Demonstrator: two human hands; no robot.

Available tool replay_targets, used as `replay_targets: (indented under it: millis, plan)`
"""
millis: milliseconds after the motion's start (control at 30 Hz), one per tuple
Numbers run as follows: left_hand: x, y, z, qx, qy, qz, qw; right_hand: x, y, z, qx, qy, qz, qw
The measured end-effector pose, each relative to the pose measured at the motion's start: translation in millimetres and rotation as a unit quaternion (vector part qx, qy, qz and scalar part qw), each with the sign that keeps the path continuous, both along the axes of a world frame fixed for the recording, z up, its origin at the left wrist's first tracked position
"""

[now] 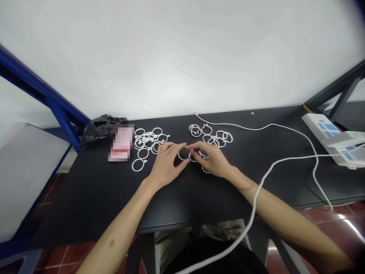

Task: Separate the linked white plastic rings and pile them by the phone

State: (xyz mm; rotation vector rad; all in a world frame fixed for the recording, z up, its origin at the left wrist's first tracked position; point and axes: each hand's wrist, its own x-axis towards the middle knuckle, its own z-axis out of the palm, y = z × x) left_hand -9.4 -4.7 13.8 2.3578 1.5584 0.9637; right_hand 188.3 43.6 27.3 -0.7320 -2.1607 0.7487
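My left hand (166, 163) and my right hand (211, 158) meet over the middle of the black table (94, 190). Between their fingertips they pinch a white plastic ring (184, 154). More white rings show under my right hand's fingers. To the left lies a loose pile of white rings (148, 142), with one single ring (138, 164) nearer to me. Beyond my right hand, a second group of linked white rings (212, 135) lies on the table.
A pink blurred card (121, 144) and a black plastic bag (98, 127) sit at the back left. White cables (285, 160) run across the right side to a white power strip (333, 139). A blue metal frame (61, 110) stands left.
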Motion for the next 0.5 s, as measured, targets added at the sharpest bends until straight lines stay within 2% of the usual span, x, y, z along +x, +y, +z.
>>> replay_targets:
  millis: [167,500]
  plan:
    - [0.9,0.0,1.0,0.008,0.005,-0.004,1.000,0.5,0.5,-1.6,0.000,0.020,-0.005,1.000]
    - [0.6,1.3,-0.6,0.043,0.018,-0.006,0.999,-0.8,-1.7,-7.1,0.030,0.000,-0.010,1.000]
